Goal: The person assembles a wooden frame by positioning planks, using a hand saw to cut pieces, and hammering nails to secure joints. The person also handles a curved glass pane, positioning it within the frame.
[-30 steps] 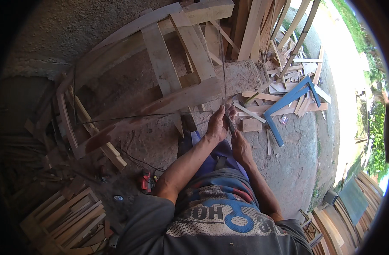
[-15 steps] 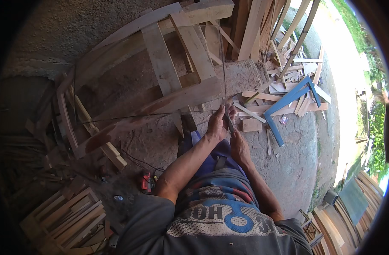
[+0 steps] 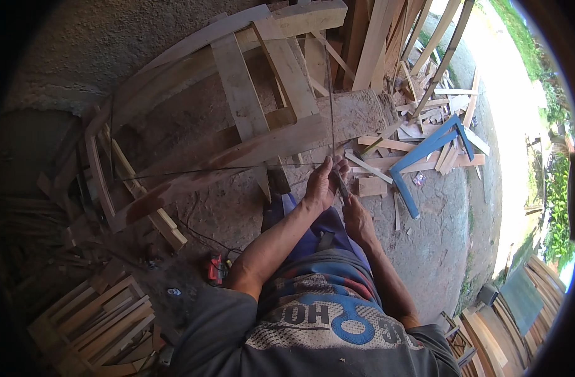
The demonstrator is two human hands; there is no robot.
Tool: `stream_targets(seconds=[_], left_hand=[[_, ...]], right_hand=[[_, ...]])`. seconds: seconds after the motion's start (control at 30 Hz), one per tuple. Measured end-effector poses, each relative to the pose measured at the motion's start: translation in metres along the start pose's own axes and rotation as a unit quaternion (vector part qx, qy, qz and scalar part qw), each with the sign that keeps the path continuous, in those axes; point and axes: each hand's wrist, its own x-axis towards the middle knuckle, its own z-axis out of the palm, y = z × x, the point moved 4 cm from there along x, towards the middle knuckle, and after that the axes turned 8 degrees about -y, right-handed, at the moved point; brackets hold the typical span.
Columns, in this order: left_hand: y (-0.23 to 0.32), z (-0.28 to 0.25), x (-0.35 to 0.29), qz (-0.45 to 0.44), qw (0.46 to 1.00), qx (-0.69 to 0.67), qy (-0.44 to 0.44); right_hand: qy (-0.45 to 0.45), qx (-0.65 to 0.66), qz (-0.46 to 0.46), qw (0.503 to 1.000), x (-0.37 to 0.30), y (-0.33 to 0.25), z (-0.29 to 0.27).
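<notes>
Rough floor surrounds the work position; read clock directions from the hands, with twelve pointing away from the wearer. Right hand: fingers closed around a narrow tool. Left hand: thumb and fingers appear to pinch two thin strands beside the tool's far end; one runs toward nine, one toward twelve. Change over the last half second: slight tool shift at most. Judged effect: work remains at the same point. Farther out: block at three, blue bracket at two, wooden frame at ten to eleven.
</notes>
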Motion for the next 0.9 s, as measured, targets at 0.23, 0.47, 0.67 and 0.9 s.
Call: stream_targets(seconds=[0.23,0.47,0.67,0.9], left_hand=[[-0.037,-0.03,-0.033,-0.17,0.978,0.103,0.055],[-0.035,0.106,0.045,-0.033,0.821,0.56,-0.108],[0.053,0.345,0.036,0.547,0.306,0.779,-0.026],[0.138,0.194,-0.057,0.31,0.455,0.833,0.05]], right_hand=[[0.055,0.257,0.077,0.962,-0.027,0.039,-0.004],[0.141,0.45,0.105,0.876,-0.06,0.115,-0.023],[0.172,0.357,0.116,0.911,-0.074,0.163,-0.014],[0.167,0.296,0.006,0.941,-0.052,0.086,-0.025]])
